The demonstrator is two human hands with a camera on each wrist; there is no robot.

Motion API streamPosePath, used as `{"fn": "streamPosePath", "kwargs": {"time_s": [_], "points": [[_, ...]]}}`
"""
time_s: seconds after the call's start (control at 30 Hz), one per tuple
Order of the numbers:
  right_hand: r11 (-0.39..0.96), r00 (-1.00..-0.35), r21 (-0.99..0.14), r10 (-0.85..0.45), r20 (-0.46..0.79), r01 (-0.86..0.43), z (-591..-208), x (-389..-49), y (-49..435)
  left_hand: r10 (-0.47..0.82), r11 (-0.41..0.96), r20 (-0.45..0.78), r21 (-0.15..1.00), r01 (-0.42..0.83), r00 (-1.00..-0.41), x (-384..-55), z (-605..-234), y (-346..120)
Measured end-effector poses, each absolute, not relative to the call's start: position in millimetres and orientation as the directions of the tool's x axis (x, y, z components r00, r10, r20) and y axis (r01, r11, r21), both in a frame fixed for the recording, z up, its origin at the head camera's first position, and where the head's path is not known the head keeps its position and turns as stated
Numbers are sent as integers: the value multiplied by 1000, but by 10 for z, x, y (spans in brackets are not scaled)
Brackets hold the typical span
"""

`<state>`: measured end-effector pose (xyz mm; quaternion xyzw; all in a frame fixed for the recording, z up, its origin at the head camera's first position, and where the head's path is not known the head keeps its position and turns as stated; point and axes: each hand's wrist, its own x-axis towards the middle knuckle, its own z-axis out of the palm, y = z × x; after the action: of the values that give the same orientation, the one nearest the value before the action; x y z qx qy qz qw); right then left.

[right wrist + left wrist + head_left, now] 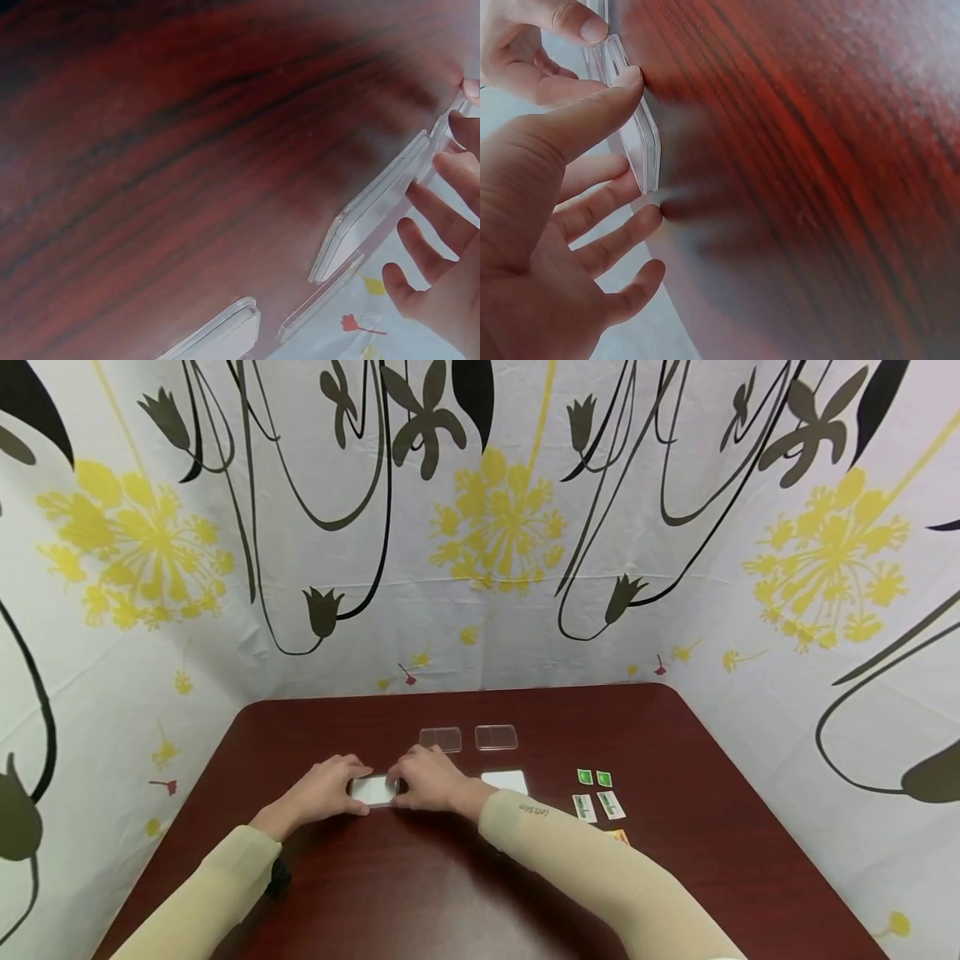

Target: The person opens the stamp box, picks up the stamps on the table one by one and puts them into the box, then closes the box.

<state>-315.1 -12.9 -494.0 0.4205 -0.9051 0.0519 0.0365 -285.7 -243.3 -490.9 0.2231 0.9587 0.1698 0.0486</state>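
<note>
Between my hands is a flat clear plastic case (374,791) with a white surface. My left hand (324,787) holds its left end, the thumb (626,90) on the near edge in the left wrist view. At the other end, my right hand (431,778) pinches it with thumb and forefinger; its remaining fingers (439,217) are spread in the right wrist view. Near those fingers lies a second white case (371,210), seemingly hidden by my hand in the head view. Another white case (506,782) rests to the right of my right hand.
Two clear plastic covers (441,740) (497,737) lie farther back. On the right are two green stickers (595,778), two white-and-green labels (597,807) and an orange piece (618,836) partly behind my right sleeve. A patterned curtain (480,635) surrounds the brown table (420,893).
</note>
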Motion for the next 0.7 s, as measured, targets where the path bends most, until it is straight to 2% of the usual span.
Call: {"fn": "streamPosePath", "kwargs": {"time_s": [0.4, 0.7], "points": [[646, -643, -17, -756, 120, -763, -5000, -3126, -188, 443, 837, -42, 378, 396, -896, -2860, -4909, -2395], [648, -645, -22, -753, 132, -761, -4965, -3108, -212, 423, 876, -15, 263, 405, -906, -2881, -4906, -2337]]}}
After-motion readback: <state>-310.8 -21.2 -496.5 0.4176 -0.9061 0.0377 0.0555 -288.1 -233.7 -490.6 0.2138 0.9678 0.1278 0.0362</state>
